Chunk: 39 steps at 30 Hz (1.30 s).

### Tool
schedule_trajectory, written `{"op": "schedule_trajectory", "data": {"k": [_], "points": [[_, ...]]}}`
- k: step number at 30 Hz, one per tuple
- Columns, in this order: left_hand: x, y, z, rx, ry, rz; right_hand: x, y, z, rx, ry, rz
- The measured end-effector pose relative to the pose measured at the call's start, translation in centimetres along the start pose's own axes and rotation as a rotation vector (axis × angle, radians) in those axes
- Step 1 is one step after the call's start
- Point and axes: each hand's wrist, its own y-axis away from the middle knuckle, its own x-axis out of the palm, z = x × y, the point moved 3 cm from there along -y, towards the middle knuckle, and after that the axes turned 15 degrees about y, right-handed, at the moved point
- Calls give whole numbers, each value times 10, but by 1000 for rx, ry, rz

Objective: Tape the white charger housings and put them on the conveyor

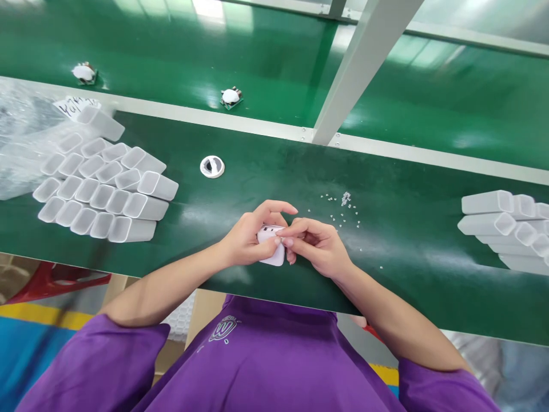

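Note:
My left hand (249, 234) is closed around a white plastic charger housing (273, 258), with its slotted face turned up. A few dark port openings show near its far edge. My right hand (319, 246) meets it from the right, thumb and forefinger pinched together at the housing's face. Whatever sits between those fingertips is too small to make out. Beyond my right hand, several tiny clear plastic bits (346, 198) lie scattered on the green work mat (266, 171).
White open-ended sleeves (132, 229) are stacked at the left, beside a clear plastic bag (26, 137). More sleeves (489, 203) lie at the far right. A round roll (212, 166) rests ahead. Two circuit boards (231, 97) (84, 73) sit beyond the metal rail; a post (364, 68) rises there.

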Motion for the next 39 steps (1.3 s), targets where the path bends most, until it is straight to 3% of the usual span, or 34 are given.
{"op": "schedule_trajectory", "data": {"k": [18,39], "points": [[0,-2,-4,10,-54,1,0,0,0,-42,129,-42],[-1,0,2,-49,9,-26,3,1,4,-36,72,-38]]}}
